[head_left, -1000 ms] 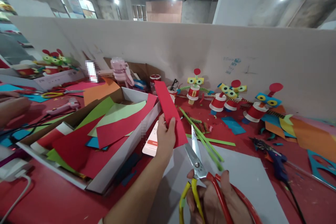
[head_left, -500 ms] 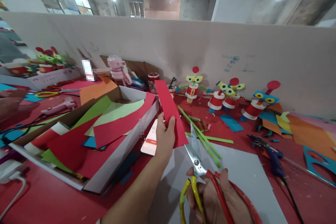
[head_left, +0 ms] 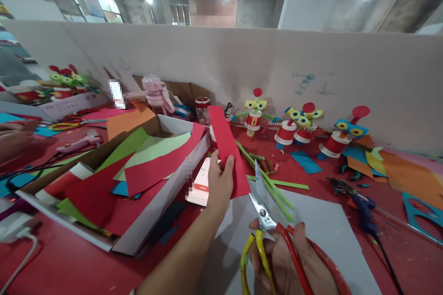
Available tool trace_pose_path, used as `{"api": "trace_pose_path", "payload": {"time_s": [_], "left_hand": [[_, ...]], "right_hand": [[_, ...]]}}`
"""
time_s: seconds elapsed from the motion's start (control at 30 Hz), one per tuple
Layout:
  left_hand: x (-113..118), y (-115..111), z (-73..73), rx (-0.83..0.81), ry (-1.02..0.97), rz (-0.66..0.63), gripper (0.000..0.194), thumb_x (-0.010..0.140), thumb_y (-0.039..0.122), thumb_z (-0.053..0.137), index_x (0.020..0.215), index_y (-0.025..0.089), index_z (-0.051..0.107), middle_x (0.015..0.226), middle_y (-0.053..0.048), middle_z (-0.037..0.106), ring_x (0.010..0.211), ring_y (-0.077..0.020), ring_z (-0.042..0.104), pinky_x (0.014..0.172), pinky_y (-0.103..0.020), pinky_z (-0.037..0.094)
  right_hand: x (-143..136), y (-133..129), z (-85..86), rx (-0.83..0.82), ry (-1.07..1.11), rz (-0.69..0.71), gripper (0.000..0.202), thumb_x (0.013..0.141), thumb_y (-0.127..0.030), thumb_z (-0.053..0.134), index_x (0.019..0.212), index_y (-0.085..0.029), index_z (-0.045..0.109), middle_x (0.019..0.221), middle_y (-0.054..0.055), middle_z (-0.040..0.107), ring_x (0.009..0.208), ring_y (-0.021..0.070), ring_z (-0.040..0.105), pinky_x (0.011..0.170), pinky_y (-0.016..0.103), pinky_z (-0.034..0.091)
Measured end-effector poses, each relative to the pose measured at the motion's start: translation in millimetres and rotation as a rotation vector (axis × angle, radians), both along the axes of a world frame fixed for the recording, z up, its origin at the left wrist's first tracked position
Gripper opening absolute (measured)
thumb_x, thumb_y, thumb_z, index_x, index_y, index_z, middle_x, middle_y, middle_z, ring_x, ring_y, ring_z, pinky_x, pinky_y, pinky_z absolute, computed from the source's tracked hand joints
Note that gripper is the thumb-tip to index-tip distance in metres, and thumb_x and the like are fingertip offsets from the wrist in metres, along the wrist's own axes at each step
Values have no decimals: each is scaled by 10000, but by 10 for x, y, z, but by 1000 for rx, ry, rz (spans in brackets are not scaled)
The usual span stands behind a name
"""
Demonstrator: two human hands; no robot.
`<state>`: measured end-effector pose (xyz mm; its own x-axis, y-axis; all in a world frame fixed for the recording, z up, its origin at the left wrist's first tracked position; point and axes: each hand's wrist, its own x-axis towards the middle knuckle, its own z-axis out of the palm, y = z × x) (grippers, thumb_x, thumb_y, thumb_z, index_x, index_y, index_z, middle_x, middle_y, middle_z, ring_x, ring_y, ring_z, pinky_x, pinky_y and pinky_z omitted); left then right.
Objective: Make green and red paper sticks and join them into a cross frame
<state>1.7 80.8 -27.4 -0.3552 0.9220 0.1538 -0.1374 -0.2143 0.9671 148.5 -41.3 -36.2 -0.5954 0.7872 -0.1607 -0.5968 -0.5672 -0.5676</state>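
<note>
My left hand (head_left: 221, 179) pinches a long red paper strip (head_left: 226, 140) between thumb and fingers, and the strip stands up at a slant. In my right hand (head_left: 287, 262) is a pair of scissors (head_left: 263, 214) with one yellow and one red handle loop. Their blades are parted and point up, with one tip beside the strip's lower right corner. I cannot tell whether blade and paper touch. Beneath the hands lies a white sheet (head_left: 321, 230). Thin green paper strips (head_left: 273, 189) rest behind the scissors.
A white cardboard box (head_left: 166, 189) of coloured paper stands left, beside a phone (head_left: 200, 186). Paper-cup figures (head_left: 254, 117) line the partition (head_left: 138, 50). A glue gun (head_left: 362, 209) with a cord lies right. At far left is another person's hand (head_left: 15, 143).
Both hands, with the strip and scissors, shift slightly right and down in view. The other person's hand at far left also moves a little. My grips stay the same.
</note>
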Motion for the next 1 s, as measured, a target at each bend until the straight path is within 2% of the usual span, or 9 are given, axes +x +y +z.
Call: {"api": "trace_pose_path", "payload": {"time_s": [0.17,0.33,0.5,0.7,0.87,1.0], "left_hand": [[135,-87,-13,-13,-75,-93,312,839,400,604,1101,239,559,1024,-45,687,892,-176,644,788,-298,510],[106,-80,50,-46,-187,-95,312,820,353,631,1098,237,551,1022,-44,692,893,-177,652,790,-296,511],[97,-119,112,-77,-351,-146,365,793,349,671,1120,253,541,980,-19,703,821,-162,667,745,-287,522],[96,-129,98,-96,-594,-353,344,687,242,766,993,205,614,939,-26,722,873,-190,684,802,-312,540],[15,-80,129,-213,-689,-402,217,745,254,744,914,191,624,849,-38,732,807,-190,704,804,-343,566],[-19,-70,143,-216,-701,-483,221,763,203,724,959,164,632,863,-66,735,826,-202,709,822,-351,575]], "right_hand": [[27,50,6,57,-60,115,852,776,-840,224,921,-103,626,652,45,562,521,123,529,521,231,399],[44,70,77,85,-95,108,895,747,-867,179,809,-99,634,658,46,530,504,110,500,504,227,386],[37,53,118,102,-124,81,904,737,-875,216,839,-86,646,661,48,529,501,105,487,510,232,382],[14,49,77,97,-139,79,876,749,-862,254,923,-90,630,632,51,553,493,121,501,481,236,369],[-9,33,70,63,-170,11,812,740,-846,354,1091,-148,574,635,37,593,536,141,519,501,243,403],[16,39,34,67,-183,-4,812,738,-851,347,1139,-172,541,631,31,598,519,147,522,504,261,414]]}}
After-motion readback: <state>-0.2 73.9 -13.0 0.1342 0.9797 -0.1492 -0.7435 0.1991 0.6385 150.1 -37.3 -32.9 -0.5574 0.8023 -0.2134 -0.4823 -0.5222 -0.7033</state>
